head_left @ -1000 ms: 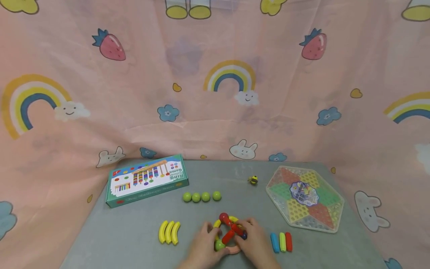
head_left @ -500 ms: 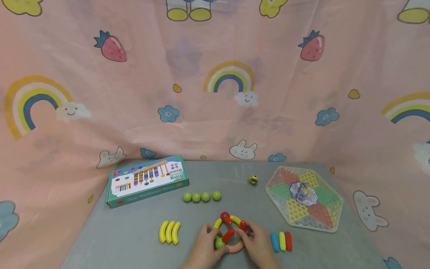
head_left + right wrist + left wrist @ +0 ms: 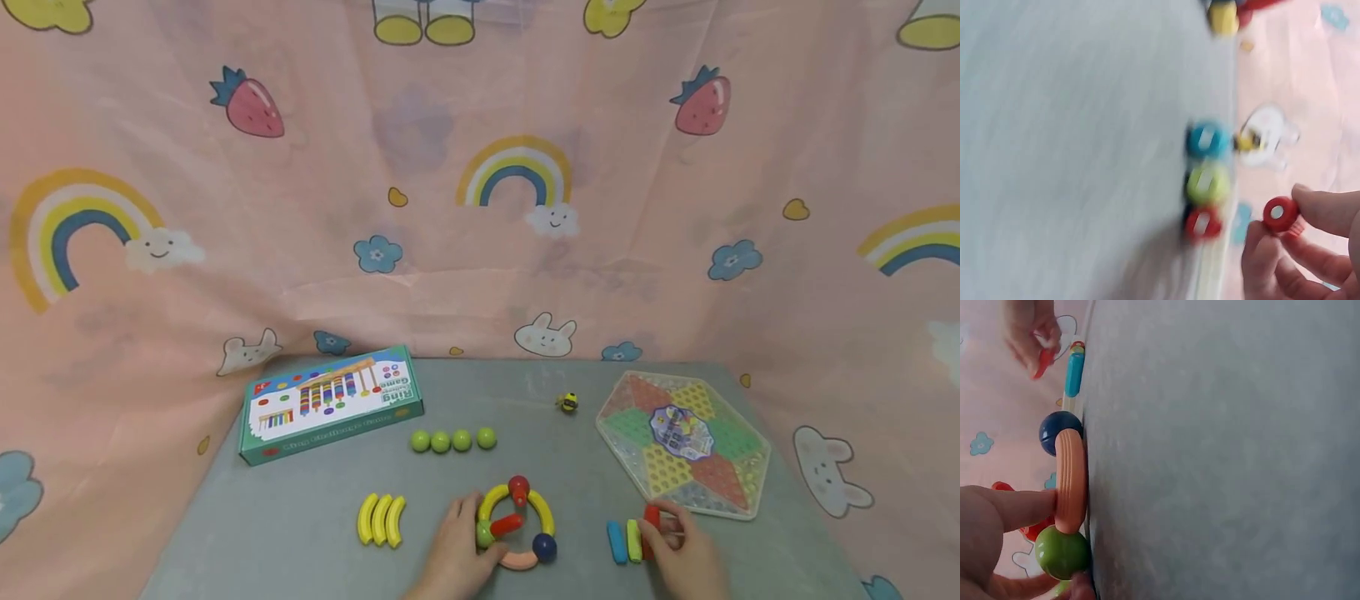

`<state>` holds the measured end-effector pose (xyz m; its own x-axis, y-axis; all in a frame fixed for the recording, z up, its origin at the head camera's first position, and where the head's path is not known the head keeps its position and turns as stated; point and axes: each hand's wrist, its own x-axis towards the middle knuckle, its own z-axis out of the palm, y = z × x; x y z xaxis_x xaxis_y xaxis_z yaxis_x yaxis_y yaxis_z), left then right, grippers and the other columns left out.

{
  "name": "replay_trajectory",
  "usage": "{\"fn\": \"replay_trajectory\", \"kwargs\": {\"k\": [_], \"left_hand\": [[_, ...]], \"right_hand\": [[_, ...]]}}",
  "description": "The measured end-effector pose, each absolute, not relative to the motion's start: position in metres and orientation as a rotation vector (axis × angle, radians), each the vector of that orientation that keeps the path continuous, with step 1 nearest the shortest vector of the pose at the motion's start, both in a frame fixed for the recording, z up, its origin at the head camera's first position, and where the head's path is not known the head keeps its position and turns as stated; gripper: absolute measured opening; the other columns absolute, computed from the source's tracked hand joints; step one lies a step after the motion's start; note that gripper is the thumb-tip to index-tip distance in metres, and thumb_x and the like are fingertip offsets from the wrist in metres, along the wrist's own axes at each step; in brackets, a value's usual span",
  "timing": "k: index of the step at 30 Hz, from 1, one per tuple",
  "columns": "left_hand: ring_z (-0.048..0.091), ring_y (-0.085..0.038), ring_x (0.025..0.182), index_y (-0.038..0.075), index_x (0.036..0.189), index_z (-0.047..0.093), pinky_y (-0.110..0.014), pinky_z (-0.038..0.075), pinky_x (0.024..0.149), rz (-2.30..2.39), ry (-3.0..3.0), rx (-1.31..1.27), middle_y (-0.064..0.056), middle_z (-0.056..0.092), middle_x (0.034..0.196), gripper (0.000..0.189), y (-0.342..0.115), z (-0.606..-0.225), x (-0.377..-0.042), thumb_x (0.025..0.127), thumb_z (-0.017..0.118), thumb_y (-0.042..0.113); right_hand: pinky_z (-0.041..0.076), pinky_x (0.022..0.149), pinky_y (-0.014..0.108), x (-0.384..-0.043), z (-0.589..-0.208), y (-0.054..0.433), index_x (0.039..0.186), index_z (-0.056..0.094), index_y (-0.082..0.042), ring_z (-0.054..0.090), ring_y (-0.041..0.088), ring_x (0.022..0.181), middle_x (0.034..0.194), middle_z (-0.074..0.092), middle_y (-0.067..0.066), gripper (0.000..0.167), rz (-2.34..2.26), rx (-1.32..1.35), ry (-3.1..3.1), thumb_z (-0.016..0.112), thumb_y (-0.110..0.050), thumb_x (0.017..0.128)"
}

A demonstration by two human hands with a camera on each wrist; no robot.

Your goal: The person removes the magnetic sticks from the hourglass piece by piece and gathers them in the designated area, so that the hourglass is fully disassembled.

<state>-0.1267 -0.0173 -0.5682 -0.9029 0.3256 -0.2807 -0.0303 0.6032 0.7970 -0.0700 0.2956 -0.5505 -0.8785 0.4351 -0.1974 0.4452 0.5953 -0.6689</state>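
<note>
A ring of magnetic building sticks and balls lies before me, with a yellow curved stick, a red ball, a navy ball, a peach curved stick and a green ball. Red sticks rise from the red and green balls. My left hand grips the ring at its left side, thumb against the peach stick and fingers about the green ball. Farther right, my right hand pinches a red stick above a row holding a blue stick, a lime stick and another red stick.
Yellow curved sticks lie left of the ring. Several green balls form a row behind it. A game box stands back left, a hexagonal game board back right, and a small bee toy between them.
My right hand has left the navy ball and moved right to the stick row, carrying the red stick off the ring. The left hand stays at the ring's left side.
</note>
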Motion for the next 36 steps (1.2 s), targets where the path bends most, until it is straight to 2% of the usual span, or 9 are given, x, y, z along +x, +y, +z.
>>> {"fn": "replay_trajectory", "kwargs": {"k": [4, 7, 12, 15, 19, 22, 25, 31, 36], "left_hand": [[0.058, -0.027, 0.111, 0.010, 0.128, 0.057, -0.055, 0.050, 0.096, 1.233, 2.476, 0.251, -0.008, 0.056, 0.120, 0.046, -0.016, -0.569, -0.130, 0.086, 0.075, 0.015], [0.059, -0.029, 0.116, 0.010, 0.129, 0.058, -0.054, 0.050, 0.099, 1.203, 2.565, 0.305, -0.008, 0.057, 0.123, 0.046, -0.016, -0.570, -0.130, 0.085, 0.071, 0.010], [0.058, -0.033, 0.118, 0.005, 0.138, 0.053, -0.057, 0.048, 0.100, 1.157, 2.577, 0.289, -0.014, 0.056, 0.128, 0.059, -0.016, -0.568, -0.129, 0.088, 0.076, 0.024], [0.058, -0.034, 0.118, 0.004, 0.141, 0.049, -0.059, 0.048, 0.100, 1.172, 2.534, 0.268, -0.015, 0.055, 0.128, 0.069, -0.017, -0.568, -0.128, 0.086, 0.080, 0.031], [0.059, -0.032, 0.118, 0.007, 0.144, 0.048, -0.055, 0.049, 0.099, 1.212, 2.542, 0.315, -0.014, 0.055, 0.131, 0.066, -0.017, -0.568, -0.128, 0.088, 0.078, 0.025], [0.058, -0.027, 0.114, 0.008, 0.145, 0.047, -0.053, 0.050, 0.097, 1.233, 2.538, 0.316, -0.013, 0.053, 0.133, 0.069, -0.017, -0.568, -0.127, 0.087, 0.079, 0.026], [0.056, -0.022, 0.105, 0.007, 0.145, 0.048, -0.049, 0.051, 0.091, 1.219, 2.529, 0.305, -0.011, 0.052, 0.130, 0.072, -0.015, -0.567, -0.127, 0.085, 0.081, 0.028], [0.058, -0.028, 0.121, 0.009, 0.142, 0.051, -0.052, 0.049, 0.101, 1.194, 2.566, 0.387, -0.008, 0.056, 0.131, 0.062, -0.013, -0.566, -0.129, 0.087, 0.079, 0.018], [0.055, -0.036, 0.125, 0.006, 0.145, 0.048, -0.060, 0.045, 0.103, 1.168, 2.513, 0.324, -0.015, 0.054, 0.134, 0.069, -0.015, -0.566, -0.128, 0.086, 0.080, 0.027]], "right_hand": [[0.047, 0.062, 0.032, -0.064, -0.559, 0.318, 0.125, 0.059, 0.006, 0.057, 0.018, 0.071, 0.084, 0.065, 0.010, 0.057, -1.035, 0.794, 2.787, 0.070, -0.040, 0.094], [0.046, 0.060, 0.031, -0.063, -0.565, 0.325, 0.123, 0.061, 0.007, 0.057, 0.017, 0.069, 0.080, 0.065, 0.007, 0.059, -0.991, 0.785, 2.763, 0.071, -0.044, 0.093], [0.049, 0.062, 0.034, -0.064, -0.567, 0.326, 0.122, 0.063, 0.006, 0.059, 0.016, 0.069, 0.080, 0.068, 0.002, 0.056, -0.927, 0.719, 2.774, 0.069, -0.042, 0.094], [0.051, 0.067, 0.040, -0.066, -0.564, 0.326, 0.122, 0.064, 0.006, 0.060, 0.018, 0.072, 0.083, 0.069, 0.005, 0.051, -0.874, 0.672, 2.783, 0.067, -0.037, 0.097], [0.053, 0.073, 0.046, -0.068, -0.559, 0.325, 0.125, 0.062, 0.008, 0.064, 0.025, 0.080, 0.095, 0.069, 0.019, 0.044, -0.852, 0.689, 2.772, 0.062, -0.029, 0.100], [0.054, 0.075, 0.047, -0.071, -0.549, 0.322, 0.129, 0.059, 0.008, 0.066, 0.028, 0.086, 0.104, 0.069, 0.023, 0.044, -0.889, 0.708, 2.778, 0.059, -0.026, 0.101], [0.056, 0.074, 0.044, -0.074, -0.532, 0.309, 0.131, 0.061, 0.002, 0.068, 0.025, 0.085, 0.102, 0.071, 0.015, 0.041, -0.966, 0.632, 2.820, 0.062, -0.024, 0.100], [0.052, 0.067, 0.025, -0.083, -0.511, 0.254, 0.123, 0.069, -0.009, 0.063, 0.011, 0.083, 0.100, 0.070, 0.000, 0.036, -1.168, 0.303, 2.867, 0.077, -0.009, 0.087], [0.047, 0.063, 0.023, -0.097, -0.519, 0.213, 0.119, 0.070, -0.016, 0.056, 0.013, 0.083, 0.107, 0.065, 0.001, 0.046, -1.110, 0.123, 2.853, 0.085, -0.005, 0.077]]}}
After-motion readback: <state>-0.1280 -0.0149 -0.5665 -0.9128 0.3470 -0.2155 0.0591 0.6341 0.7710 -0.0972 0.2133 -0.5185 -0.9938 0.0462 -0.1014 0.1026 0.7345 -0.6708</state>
